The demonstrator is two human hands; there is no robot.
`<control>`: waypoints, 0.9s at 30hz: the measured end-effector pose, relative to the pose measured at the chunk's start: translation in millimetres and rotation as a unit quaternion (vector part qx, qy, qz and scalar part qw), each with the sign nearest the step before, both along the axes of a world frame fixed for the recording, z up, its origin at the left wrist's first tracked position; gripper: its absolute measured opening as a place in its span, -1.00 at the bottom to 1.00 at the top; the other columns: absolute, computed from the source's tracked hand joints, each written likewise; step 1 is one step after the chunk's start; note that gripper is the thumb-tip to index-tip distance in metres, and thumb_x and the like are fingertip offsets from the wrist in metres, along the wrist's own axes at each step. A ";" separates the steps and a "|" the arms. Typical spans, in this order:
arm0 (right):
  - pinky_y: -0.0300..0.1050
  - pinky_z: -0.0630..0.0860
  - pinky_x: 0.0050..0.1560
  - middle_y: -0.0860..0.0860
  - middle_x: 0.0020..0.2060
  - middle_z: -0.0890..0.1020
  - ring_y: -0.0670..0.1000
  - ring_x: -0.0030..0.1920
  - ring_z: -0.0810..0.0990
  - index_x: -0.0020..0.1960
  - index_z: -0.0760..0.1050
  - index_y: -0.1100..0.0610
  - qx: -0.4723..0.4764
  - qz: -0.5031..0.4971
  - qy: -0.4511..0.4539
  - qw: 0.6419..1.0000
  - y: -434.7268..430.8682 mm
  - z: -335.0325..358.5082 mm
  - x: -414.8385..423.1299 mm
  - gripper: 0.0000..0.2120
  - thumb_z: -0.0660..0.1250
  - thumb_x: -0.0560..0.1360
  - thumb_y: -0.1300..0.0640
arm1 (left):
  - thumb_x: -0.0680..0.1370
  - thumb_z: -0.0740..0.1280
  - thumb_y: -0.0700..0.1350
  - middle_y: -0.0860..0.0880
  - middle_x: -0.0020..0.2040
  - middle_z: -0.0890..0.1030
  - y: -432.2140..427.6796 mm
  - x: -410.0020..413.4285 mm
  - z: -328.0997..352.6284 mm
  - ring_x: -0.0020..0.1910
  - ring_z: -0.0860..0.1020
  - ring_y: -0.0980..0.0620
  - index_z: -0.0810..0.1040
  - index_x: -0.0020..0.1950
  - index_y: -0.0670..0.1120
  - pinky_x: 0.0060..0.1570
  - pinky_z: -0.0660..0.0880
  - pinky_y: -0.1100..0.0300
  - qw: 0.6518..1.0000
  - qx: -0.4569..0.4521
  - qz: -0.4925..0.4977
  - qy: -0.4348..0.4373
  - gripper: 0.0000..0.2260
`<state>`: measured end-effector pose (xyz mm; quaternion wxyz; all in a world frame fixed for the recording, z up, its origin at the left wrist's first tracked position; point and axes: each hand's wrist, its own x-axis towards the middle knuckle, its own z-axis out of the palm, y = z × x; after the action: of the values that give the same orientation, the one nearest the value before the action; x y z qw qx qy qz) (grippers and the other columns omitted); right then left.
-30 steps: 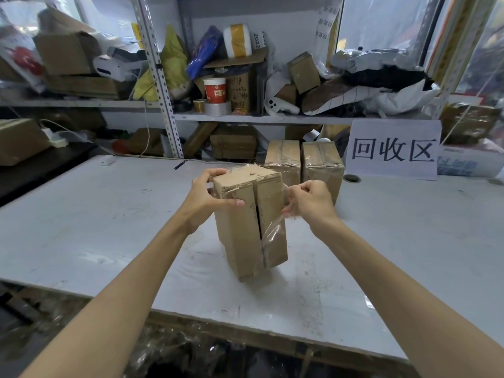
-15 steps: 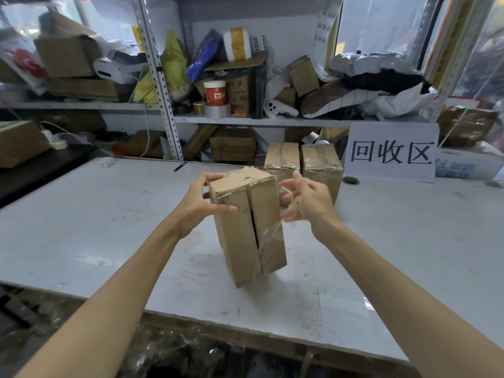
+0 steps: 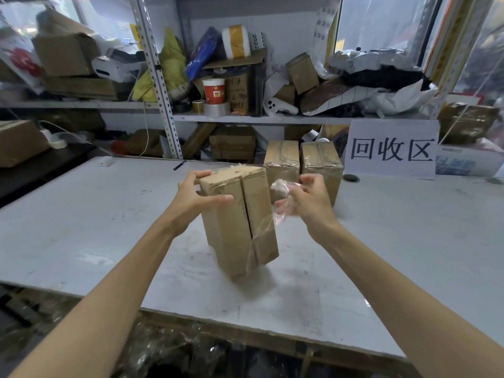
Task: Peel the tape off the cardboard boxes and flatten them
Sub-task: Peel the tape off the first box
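A tall brown cardboard box stands tilted on the white table, its facing seam split open. My left hand grips its upper left corner, thumb across the front face. My right hand is just right of the box and holds a crumpled strip of clear tape. The strip still runs down to the box's lower right face. Two more taped cardboard boxes stand side by side behind.
A white sign with three black characters leans at the back right. Metal shelves behind the table are crammed with boxes, bags, tape rolls and a red cup. Clear plastic wrap lies below the table's near edge.
My right hand has pulled the clear tape away from the box toward the right, peeling more of it off. The box has tipped slightly in my left hand.
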<state>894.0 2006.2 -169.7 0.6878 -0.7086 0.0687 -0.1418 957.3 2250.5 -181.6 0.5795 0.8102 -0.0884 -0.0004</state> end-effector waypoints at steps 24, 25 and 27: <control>-0.29 0.55 -0.15 0.00 -0.17 0.55 -0.04 -0.18 0.56 0.35 0.21 -0.30 -0.181 0.187 -0.105 0.960 32.8 -15.9 -9.6 -0.43 0.11 0.60 0.33 | 0.00 0.44 0.49 -0.10 0.54 0.13 -19.7 -22.0 -17.1 0.50 0.21 -0.16 -0.28 0.56 0.15 0.40 0.25 -0.28 0.985 -0.075 0.116 0.106 0.36; -0.34 0.53 -0.09 -0.03 -0.14 0.55 -0.09 -0.12 0.57 0.39 0.19 -0.25 -0.171 0.183 -0.093 0.964 33.2 -17.2 -8.0 -0.44 0.11 0.60 0.33 | 0.00 0.45 0.48 -0.10 0.55 0.13 -18.2 -20.6 -16.3 0.50 0.21 -0.17 -0.26 0.57 0.13 0.40 0.22 -0.28 0.982 -0.082 0.123 0.117 0.35; -0.38 0.47 -0.04 -0.01 -0.04 0.57 -0.05 0.04 0.58 0.32 0.39 0.05 -0.173 0.100 -0.074 0.977 32.3 -19.3 -2.0 -0.66 0.11 0.61 0.30 | -0.03 0.50 0.48 -0.05 0.53 0.18 -13.8 -22.1 -19.2 0.50 0.21 -0.14 -0.20 0.55 0.20 0.40 0.18 -0.26 0.985 -0.081 0.088 0.125 0.34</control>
<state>892.1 2038.5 -189.0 0.5686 -0.8077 -0.0795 -0.1344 935.3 2236.7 -200.8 0.6478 0.7585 0.0562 -0.0432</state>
